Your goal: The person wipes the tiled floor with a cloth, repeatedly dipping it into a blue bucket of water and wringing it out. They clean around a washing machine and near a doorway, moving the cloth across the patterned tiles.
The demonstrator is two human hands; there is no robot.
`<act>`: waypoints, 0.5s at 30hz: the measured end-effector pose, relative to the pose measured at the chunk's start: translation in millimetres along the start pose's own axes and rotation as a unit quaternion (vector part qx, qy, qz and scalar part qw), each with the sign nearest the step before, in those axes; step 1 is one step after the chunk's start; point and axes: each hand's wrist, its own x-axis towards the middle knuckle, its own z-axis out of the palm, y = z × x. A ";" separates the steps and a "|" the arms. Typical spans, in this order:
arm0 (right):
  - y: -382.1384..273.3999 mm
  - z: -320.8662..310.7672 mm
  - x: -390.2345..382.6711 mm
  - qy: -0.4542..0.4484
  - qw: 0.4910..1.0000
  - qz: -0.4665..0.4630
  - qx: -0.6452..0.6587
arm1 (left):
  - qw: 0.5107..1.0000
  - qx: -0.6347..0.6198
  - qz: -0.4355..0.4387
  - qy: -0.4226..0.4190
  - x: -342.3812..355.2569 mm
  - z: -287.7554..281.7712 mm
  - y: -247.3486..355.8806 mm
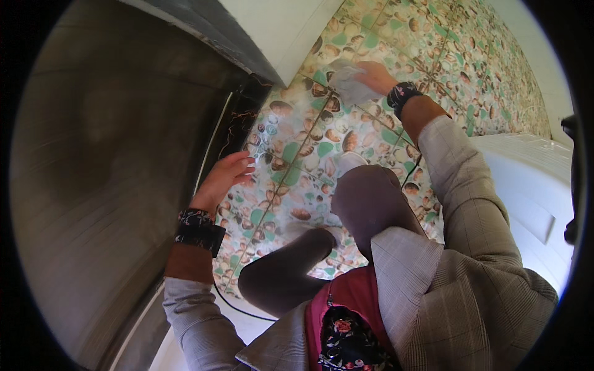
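My right hand [376,76] is closed on a crumpled light-grey cloth [354,88] and presses it against the pebble-patterned tile floor [325,148]. The cloth lies out in front of me, not far from a white wall corner. Over the floor's left side, my left hand [224,177] holds nothing, its fingers stretched out and slightly apart. It hovers close to the edge of a dark doorway or panel; whether it touches anything I cannot tell.
A large dark, blurred surface [111,154] fills the left, with a black marbled threshold [238,114] at its edge. White wall [278,31] stands ahead. A white box-shaped object [526,185] is at my right. Thin black cords [411,173] run near my bent legs.
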 end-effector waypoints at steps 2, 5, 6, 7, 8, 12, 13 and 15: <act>17.4 41.9 21.8 0.024 0.999 0.002 0.021 | 0.999 -0.006 0.026 0.018 15.8 -6.0 -9.3; 25.0 106.0 48.0 0.061 0.995 0.002 0.080 | 0.999 -0.025 0.010 0.042 33.3 -16.6 -25.8; 21.0 122.3 56.0 0.069 0.990 0.032 0.116 | 0.998 -0.029 0.008 0.060 35.3 -18.7 -32.2; 17.2 132.7 59.9 0.090 0.980 0.036 0.176 | 0.996 -0.049 0.002 0.078 36.4 -18.9 -38.2; 12.2 142.2 60.3 0.097 0.967 0.061 0.230 | 0.996 -0.058 0.008 0.074 37.2 -18.9 -45.5; -28.1 169.7 74.9 0.124 0.876 0.106 0.453 | 0.992 -0.086 -0.005 0.097 35.1 -6.8 -69.7; -36.0 171.7 75.5 0.111 0.845 0.072 0.518 | 0.991 -0.101 -0.001 0.091 34.6 -1.4 -74.7; -47.2 171.6 77.8 0.100 0.804 0.075 0.581 | 0.988 -0.127 -0.007 0.090 34.4 8.6 -83.6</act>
